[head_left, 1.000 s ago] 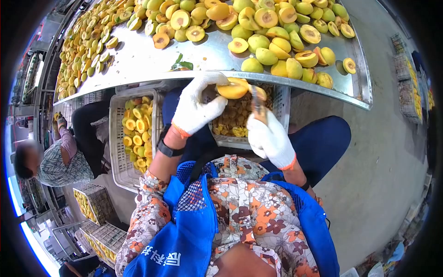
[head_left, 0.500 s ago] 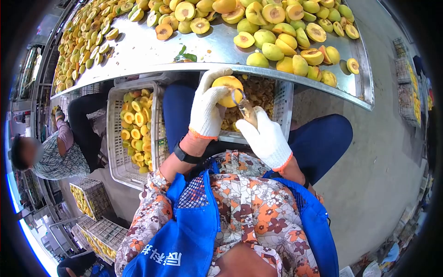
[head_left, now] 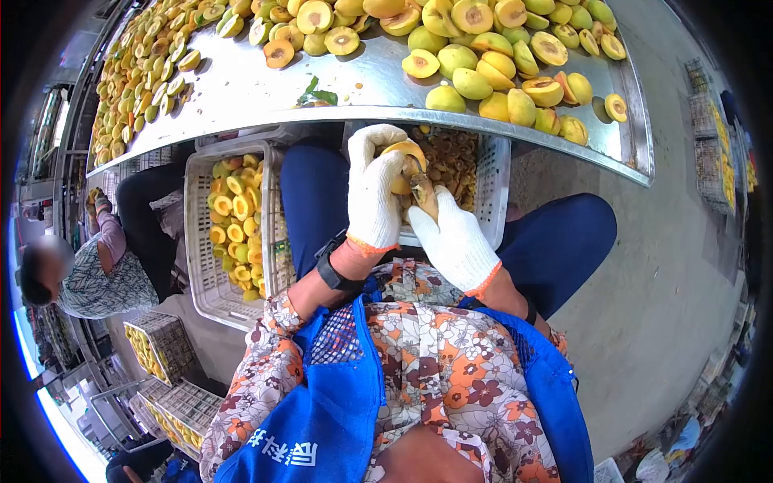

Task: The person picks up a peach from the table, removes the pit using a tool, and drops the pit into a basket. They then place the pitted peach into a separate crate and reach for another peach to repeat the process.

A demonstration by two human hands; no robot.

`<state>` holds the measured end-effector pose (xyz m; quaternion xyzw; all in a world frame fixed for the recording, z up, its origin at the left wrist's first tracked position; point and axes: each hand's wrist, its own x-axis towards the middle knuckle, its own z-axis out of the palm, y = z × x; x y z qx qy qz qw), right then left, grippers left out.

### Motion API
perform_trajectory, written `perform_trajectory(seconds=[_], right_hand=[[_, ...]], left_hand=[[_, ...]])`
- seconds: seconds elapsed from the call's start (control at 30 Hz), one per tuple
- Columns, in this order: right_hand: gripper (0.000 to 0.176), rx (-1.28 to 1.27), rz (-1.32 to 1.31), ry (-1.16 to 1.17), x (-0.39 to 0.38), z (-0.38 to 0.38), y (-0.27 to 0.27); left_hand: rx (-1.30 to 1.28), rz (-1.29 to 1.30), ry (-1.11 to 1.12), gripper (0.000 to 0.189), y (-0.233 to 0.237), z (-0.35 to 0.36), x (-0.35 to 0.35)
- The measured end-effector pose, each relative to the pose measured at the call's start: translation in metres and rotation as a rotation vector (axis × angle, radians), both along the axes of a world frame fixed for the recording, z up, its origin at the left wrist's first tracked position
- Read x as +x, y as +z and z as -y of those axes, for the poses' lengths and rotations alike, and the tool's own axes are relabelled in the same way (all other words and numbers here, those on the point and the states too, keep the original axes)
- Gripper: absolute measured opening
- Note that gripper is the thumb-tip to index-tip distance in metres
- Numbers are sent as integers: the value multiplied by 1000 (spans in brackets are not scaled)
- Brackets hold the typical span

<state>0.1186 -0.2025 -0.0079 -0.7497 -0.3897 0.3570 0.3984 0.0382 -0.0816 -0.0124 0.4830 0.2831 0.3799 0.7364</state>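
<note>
At the far left a co-worker (head_left: pixel 97 278) in a patterned top sits low beside stacked mesh crates (head_left: pixel 161 346). Just right of them, under the front edge of the steel worktop (head_left: pixel 241 88), stands a white crate (head_left: pixel 198 258) filled with halved yellow fruit, cut faces mostly up. A green leaf (head_left: pixel 316 95) lies on the bare metal near that front edge. More cut halves run along the worktop's left edge up to its far corner.

The left hand (head_left: pixel 374 193), in a white knit glove with a dark watch (head_left: pixel 334 270) at the wrist, is curled tight round a peach (head_left: pixel 405 154). It holds the peach just below the worktop's front edge, and only the orange-yellow top shows above the fingers. The right hand (head_left: pixel 455 237), gloved the same, is closed in a fist on a small tool (head_left: pixel 423 189), whose working end touches the peach at the side facing the person. Whether the tip is inside the flesh cannot be told.

Both hands are over a second white crate (head_left: pixel 493 189) holding brownish pits and scraps, which sits between the person's knees. Whole and halved fruit (head_left: pixel 483 68) lie heaped toward the worktop's right corner.
</note>
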Motion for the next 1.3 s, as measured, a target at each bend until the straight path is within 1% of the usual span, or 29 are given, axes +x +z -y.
perform_trajectory(seconds=[0.03,0.1,0.13,0.2,0.23,0.3,0.33,0.4,0.43,0.5,0.53,0.57,0.6,0.63,0.67,0.7,0.73,0.8,0.87,0.93,1.0,1.03,1.07,1.1,1.13,1.2,1.23,1.27,1.3], right_hand=[[44,2,-2,-1,0,0,-3],[46,70,-122,4,-1,1,-11],[46,69,-123,3,0,2,-11],[43,59,-262,23,1,2,-12],[43,60,-263,23,2,2,-11],[37,83,-591,-1,3,3,-8],[37,84,-592,-1,6,4,-3],[34,-38,-1118,-19,14,8,9],[34,-36,-1118,-18,15,10,8],[36,36,-1222,-13,16,13,5],[36,35,-1223,-14,14,12,3],[40,53,-875,6,10,10,1],[44,74,-526,21,8,6,0],[44,77,-524,19,8,4,-1],[47,71,-342,8,7,2,-2],[50,66,-158,-4,7,1,-3],[50,66,-156,-4,6,1,-4],[52,125,-6,-8,5,3,-6],[50,144,-3,-14,1,5,-12],[48,167,0,-21,1,6,-13],[46,81,-306,23,4,7,-8],[46,81,-307,23,5,7,-3],[43,104,-419,46,5,8,2],[39,128,-531,69,5,8,5],[39,129,-532,70,5,8,7],[32,41,-609,63,4,9,9],[32,39,-609,63,2,9,3],[29,52,-529,19,-2,8,-8],[26,66,-447,-24,-4,5,-7]], left_hand=[[2,-2,-1,24,0,1,0],[5,43,18,27,-1,2,0],[4,42,17,27,-1,3,0],[98,-13,12,26,-1,3,-1],[98,-14,13,26,0,4,-2],[238,-92,24,26,5,6,-2],[239,-93,24,26,4,6,-2],[369,-125,60,27,0,6,-2],[371,-125,60,27,1,5,-3],[173,-46,-98,27,7,-2,-5],[17,124,-175,27,11,-4,-4],[-40,197,-254,29,15,-6,-5],[-153,224,-301,29,16,-9,-5],[-267,254,-345,30,17,-12,-4],[-267,255,-344,30,13,-12,-3],[-141,177,-303,32,9,-10,0],[-15,100,-262,35,6,-8,3],[9,83,-219,35,4,-3,6],[87,40,-144,35,7,4,7],[118,19,-137,35,13,5,7],[147,-4,-133,35,12,4,6],[216,-35,-145,35,9,2,4],[283,-70,-155,35,7,0,1],[283,-75,-154,35,8,1,0],[257,-111,-131,36,12,3,0],[224,-151,-110,36,18,2,0],[277,-207,-148,36,21,-3,1],[330,-263,-185,37,22,-5,0],[330,-263,-183,37,22,-4,0]])
